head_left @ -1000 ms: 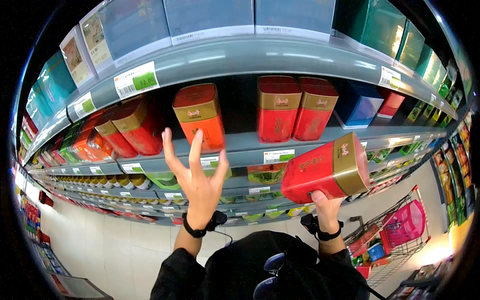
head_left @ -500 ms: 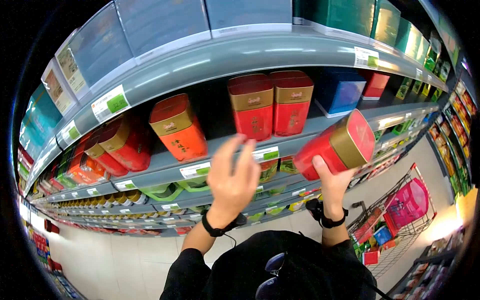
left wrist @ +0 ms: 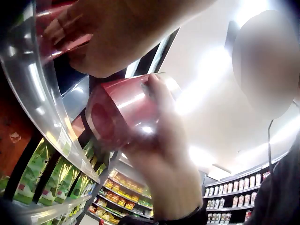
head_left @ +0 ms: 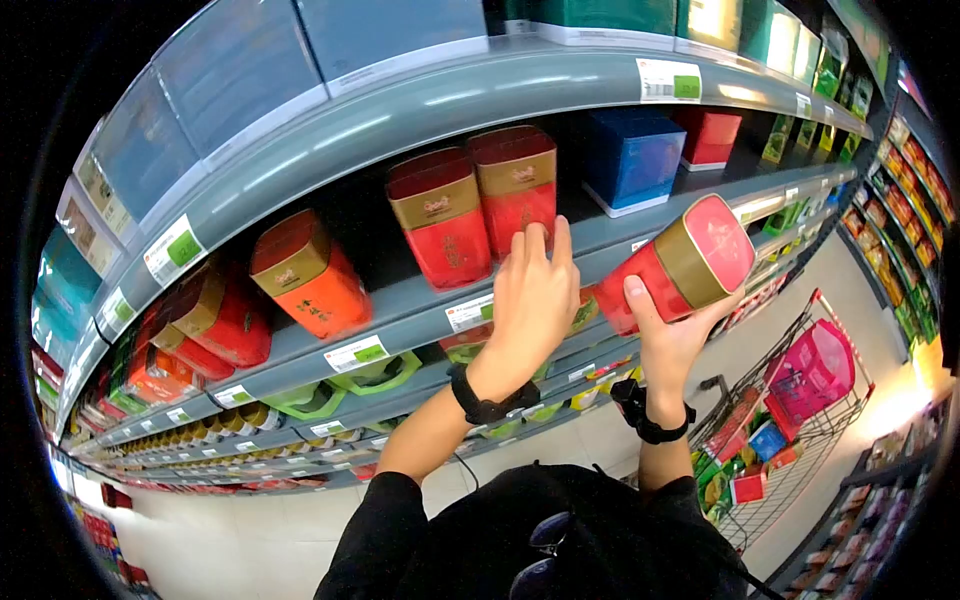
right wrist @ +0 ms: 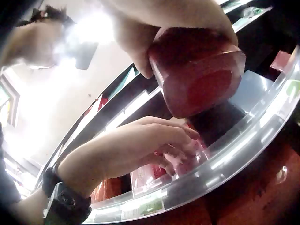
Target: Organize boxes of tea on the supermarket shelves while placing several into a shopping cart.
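Note:
My right hand [head_left: 668, 335] grips a red tin with a gold-banded lid [head_left: 690, 265] from below. It holds the tin tilted, lid end up and to the right, just in front of the shelf edge [head_left: 610, 245]. The same red tin [left wrist: 122, 112] fills the left wrist view, and the red tin [right wrist: 201, 75] shows from its base in the right wrist view. My left hand [head_left: 538, 262] reaches to the shelf with straight fingers. Its fingertips touch the front of the right one of two upright red tins [head_left: 515, 185]. The other upright tin [head_left: 440, 215] stands beside it.
A blue box [head_left: 635, 155] and a small red box [head_left: 708, 138] stand right of the pair, and an orange-red tin [head_left: 305, 275] leans at the left. Price tags [head_left: 470, 312] line the shelf edges. A wire cart [head_left: 800, 400] with goods stands at the lower right.
My left hand has moved right and forward from open air onto the upright tin on the shelf. My right hand has raised its tin and brought it closer to the shelf.

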